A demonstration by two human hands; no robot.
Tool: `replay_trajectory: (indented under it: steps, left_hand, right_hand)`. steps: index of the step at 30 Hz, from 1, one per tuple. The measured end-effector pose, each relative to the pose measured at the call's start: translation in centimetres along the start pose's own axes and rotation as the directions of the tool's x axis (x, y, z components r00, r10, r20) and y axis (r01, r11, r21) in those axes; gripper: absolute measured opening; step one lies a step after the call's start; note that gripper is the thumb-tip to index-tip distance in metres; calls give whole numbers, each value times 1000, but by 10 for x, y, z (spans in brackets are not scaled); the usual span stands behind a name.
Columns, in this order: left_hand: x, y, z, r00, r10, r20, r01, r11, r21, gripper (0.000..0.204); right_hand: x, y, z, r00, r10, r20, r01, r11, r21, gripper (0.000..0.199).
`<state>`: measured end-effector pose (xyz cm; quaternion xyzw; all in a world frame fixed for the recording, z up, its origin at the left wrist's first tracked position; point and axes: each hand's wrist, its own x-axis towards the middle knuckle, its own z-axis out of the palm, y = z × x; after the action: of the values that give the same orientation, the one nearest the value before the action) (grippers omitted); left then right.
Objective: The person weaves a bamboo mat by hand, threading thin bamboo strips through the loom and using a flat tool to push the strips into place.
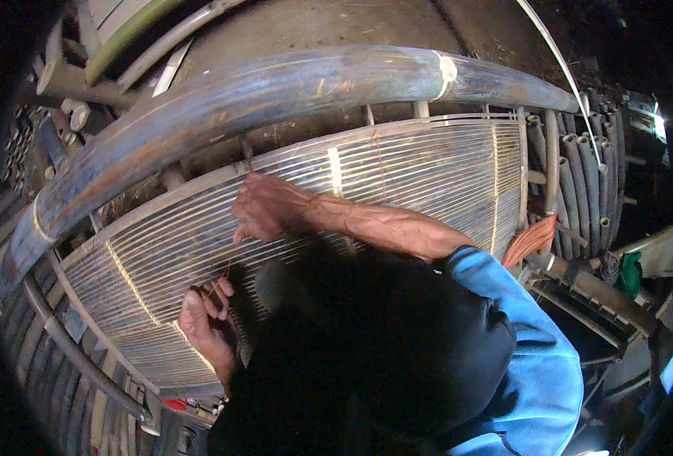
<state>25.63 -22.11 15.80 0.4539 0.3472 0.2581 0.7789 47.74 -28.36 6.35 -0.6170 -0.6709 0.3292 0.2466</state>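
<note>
A wide panel of thin, pale bamboo slats (443,163) spreads under both my hands, with lighter strips crossing it. My right hand (269,205) is closed above the far part of the slats, its fingers curled. Nearer to me and farther left, my left hand (206,323) is closed in a pinch, palm partly turned up. A thin red cord (228,271) runs between the hands, its ends hidden in the fingers. Another red thread (380,163) lies across the slats to the right. A dark shape covers the near middle of the panel.
A thick bamboo pole (314,78) runs along the panel's far side. At the right edge hangs a bundle of orange-red strands (530,242). Stacked bamboo poles (580,182) stand beyond it, and more poles lie to the left. A green object (631,275) is farther right.
</note>
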Motion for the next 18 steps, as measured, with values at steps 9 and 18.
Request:
replay_trajectory:
  steps: [9, 18]
  left_hand:
    - [36, -8, -52, 972, -176, -153, 160, 981, -113, 42]
    - [68, 18, -32, 887, 408, -214, 84, 315, 945, 31]
  right_hand:
    - [-129, 84, -50, 669, 277, -690, -405, 914, -26, 29]
    - [-209, 110, -83, 560, 491, -667, -733, 669, -123, 36]
